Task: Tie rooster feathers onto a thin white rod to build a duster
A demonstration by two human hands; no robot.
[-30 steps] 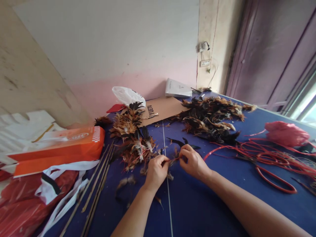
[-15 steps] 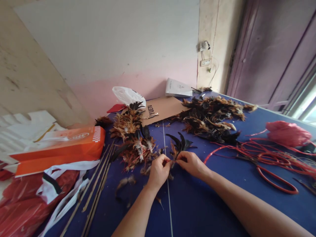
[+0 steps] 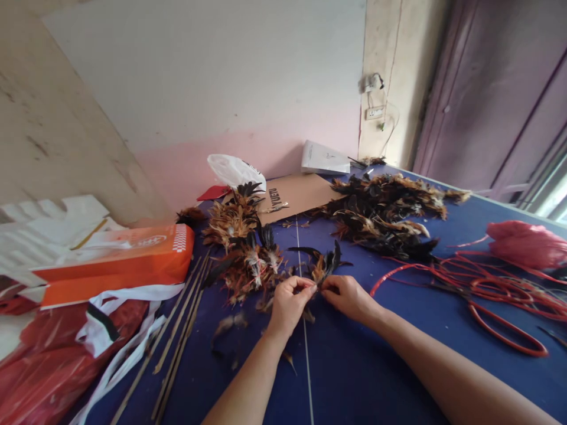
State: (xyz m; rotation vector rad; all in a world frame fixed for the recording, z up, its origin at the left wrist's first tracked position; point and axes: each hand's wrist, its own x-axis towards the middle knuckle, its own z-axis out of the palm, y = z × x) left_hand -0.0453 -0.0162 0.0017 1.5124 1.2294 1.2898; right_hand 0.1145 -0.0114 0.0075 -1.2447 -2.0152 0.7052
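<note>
Left hand (image 3: 289, 306): thumb and forefinger drawn together with no visible gap, pinching the base of a small feather bunch (image 3: 326, 264). Gripping low appears intended to bind the quills while sparing the plumes.
Right hand (image 3: 351, 300): fingers curled nearly closed, beside the same base. Whether they hold a quill or a thread cannot be told; the position suggests steadying or adjusting the gathered ends.
Feather bunch: above the desk (image 3: 367, 378), near its white line, dark tips fanned away from the person. That direction presumably leaves the quill ends within reach of both hands.
Left feather heap (image 3: 254, 260): just beyond the left hand; pale quill ends with pinkish-red strands face inward, probably for easy handling.
Right feather pile (image 3: 387, 206): farther back, looser in arrangement, apart from the left heap; the separation looks deliberate.
Sticks (image 3: 181, 336): laid roughly parallel at the left, seemingly to stay orderly and clear of the hands.
Red cord (image 3: 505, 283): tangled at the right, outside the working area.
Cardboard (image 3: 305, 195): flat at the back, between the feather groups; purpose not determinable.
</note>
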